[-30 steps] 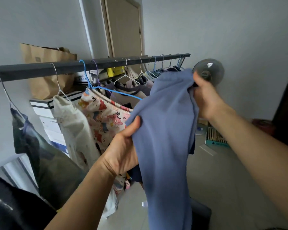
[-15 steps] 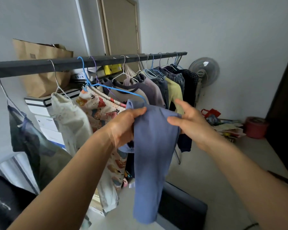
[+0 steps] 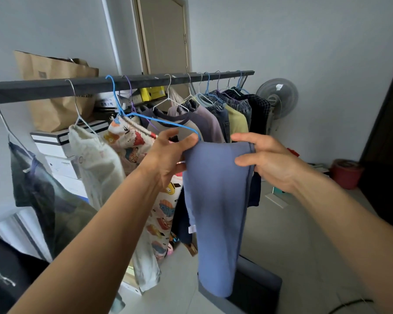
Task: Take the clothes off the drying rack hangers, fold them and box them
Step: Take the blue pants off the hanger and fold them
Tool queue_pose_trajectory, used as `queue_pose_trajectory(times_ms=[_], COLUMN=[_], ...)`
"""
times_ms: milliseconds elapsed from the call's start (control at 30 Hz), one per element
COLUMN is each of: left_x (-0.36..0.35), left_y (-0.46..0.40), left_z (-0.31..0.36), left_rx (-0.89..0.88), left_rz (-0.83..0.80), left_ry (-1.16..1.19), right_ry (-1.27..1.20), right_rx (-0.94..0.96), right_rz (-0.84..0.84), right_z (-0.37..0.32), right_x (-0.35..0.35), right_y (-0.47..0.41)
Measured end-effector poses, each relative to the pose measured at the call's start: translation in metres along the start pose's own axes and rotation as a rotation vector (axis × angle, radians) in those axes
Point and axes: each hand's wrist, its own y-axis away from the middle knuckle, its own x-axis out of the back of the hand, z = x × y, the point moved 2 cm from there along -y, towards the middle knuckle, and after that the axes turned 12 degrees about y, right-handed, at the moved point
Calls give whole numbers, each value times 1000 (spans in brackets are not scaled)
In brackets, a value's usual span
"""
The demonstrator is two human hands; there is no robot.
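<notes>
A blue garment (image 3: 216, 211) hangs folded lengthwise in front of me, off its hanger. My left hand (image 3: 168, 157) pinches its top left corner and my right hand (image 3: 266, 159) grips the top right edge with the thumb in front. Behind it the dark rack bar (image 3: 145, 81) carries several hangers with clothes: a cartoon-print piece (image 3: 132, 141) on a blue hanger (image 3: 145, 114), a cream piece (image 3: 95, 159), a dark green one (image 3: 45, 196), and grey, yellow and dark shirts (image 3: 225, 116) further right. A dark grey box (image 3: 256, 288) stands on the floor under the garment.
A brown paper bag (image 3: 55, 96) and stacked white boxes (image 3: 55, 152) sit behind the rack at left. A fan (image 3: 279, 98) stands by the far wall, a red tub (image 3: 345, 173) at right. A black cable (image 3: 349, 304) lies on the tiled floor.
The blue garment has come down from head height to chest height. My hands have spread apart along its top edge and my right hand now grips the right edge.
</notes>
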Motion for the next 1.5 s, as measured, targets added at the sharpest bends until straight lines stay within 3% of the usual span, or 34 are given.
queue_pose_trajectory(times_ms=[133,233,333,433,533,633,733,833,1000,1133,1233,1300,1367,1433,1500], left_x=[-5,-5,-7,-7,-6,-8,-9,-7,-7,-4,-4,-8,-20,-31,-33], left_y=[4,3,4,6,5,3,4,-1,-1,-6,-13,-16,-14,-3,9], left_z=[0,1,2,2,0,-6,-7,-8,-2,1,3,1,-5,-18,-32], left_rx=[-9,-48,-28,-10,-25,-29,-25,-79,-320,-461,-529,-515,-374,-169,-85], left_rz=[-263,-298,-313,-321,-224,-138,-222,-327,-277,-251,-145,-96,-94,-144,-250], left_ry=[-208,-478,-526,-454,-367,-169,24,-251,-789,-990,-1080,-961,-634,-299,-180], right_ry=[301,496,571,454,127,-140,-87,295,662,773,634,580,564,505,395], right_rx=[43,63,69,60,-38,-124,-12,75,167,248,200,193,178,128,64], right_rz=[70,21,-9,55,162,119,64,134,255,322,236,239,291,337,384], right_z=[-6,-10,-10,-6,-2,0,-2,-3,-8,-13,-19,-22,-23,-23,-23], right_x=[3,6,9,13,14,12,10,5,5,13,14,13,11,8,6], right_y=[5,9,7,6,5,6,7,6,4,1,3,4,2,1,1])
